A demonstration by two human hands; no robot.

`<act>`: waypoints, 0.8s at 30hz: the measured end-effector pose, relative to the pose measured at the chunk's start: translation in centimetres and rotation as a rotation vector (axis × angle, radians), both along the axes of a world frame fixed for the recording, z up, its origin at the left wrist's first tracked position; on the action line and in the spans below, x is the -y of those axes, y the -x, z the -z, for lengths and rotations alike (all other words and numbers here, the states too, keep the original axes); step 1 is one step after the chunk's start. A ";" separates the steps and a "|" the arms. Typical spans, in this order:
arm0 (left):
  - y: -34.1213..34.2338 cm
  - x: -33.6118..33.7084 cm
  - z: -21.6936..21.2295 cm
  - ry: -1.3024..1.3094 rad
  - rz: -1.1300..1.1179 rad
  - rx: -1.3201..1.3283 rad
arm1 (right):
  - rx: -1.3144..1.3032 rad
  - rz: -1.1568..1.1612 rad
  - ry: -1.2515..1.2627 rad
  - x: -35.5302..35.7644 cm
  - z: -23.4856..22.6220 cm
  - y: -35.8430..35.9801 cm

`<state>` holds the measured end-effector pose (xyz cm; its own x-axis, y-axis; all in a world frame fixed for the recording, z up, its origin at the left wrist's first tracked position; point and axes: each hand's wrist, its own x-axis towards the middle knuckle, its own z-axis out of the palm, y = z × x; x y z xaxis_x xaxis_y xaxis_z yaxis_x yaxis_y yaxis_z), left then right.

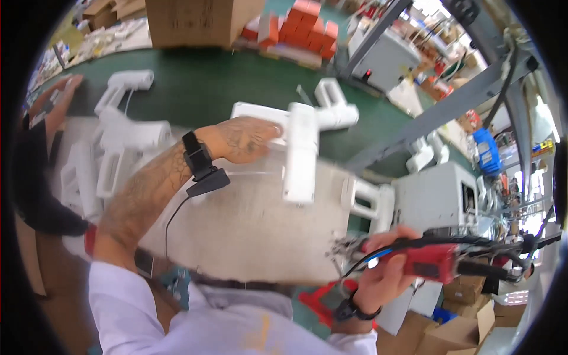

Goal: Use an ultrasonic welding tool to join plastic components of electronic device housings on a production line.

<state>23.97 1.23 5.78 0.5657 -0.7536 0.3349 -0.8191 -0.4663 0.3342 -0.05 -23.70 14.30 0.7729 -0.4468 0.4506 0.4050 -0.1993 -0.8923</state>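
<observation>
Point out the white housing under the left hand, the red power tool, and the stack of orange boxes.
white housing [300,152], head view, on its upright middle section.
red power tool [435,262], head view, on its red body.
orange boxes [307,26], head view, on the middle of the stack.

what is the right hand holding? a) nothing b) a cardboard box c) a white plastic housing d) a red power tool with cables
d: the right hand is wrapped around a red power tool with dark cables running off it, while the left hand reaches to a white plastic housing on the table.
</observation>
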 end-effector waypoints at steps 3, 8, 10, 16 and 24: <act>4.9 1.5 -0.8 -0.441 0.185 -0.309 | 0.110 -0.050 -0.022 0.0 -0.2 0.3; 8.0 1.3 3.1 -0.421 0.296 0.019 | 0.276 -0.423 -0.193 1.6 0.5 1.5; 8.9 1.1 1.1 -0.324 0.168 -0.056 | 0.247 -0.508 -0.087 2.8 -0.5 1.9; 17.2 5.8 3.2 -0.103 -0.227 0.044 | 0.261 -0.653 -0.096 0.7 -0.4 1.2; 19.3 1.5 2.6 -0.197 -0.062 -0.162 | 0.207 -0.658 -0.104 -1.1 -0.1 3.0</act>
<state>4.66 -0.27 3.15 0.6468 -0.7577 0.0868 -0.7304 -0.5827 0.3563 -3.02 -22.61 14.38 0.8008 0.0361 0.5979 0.5758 0.2286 -0.7850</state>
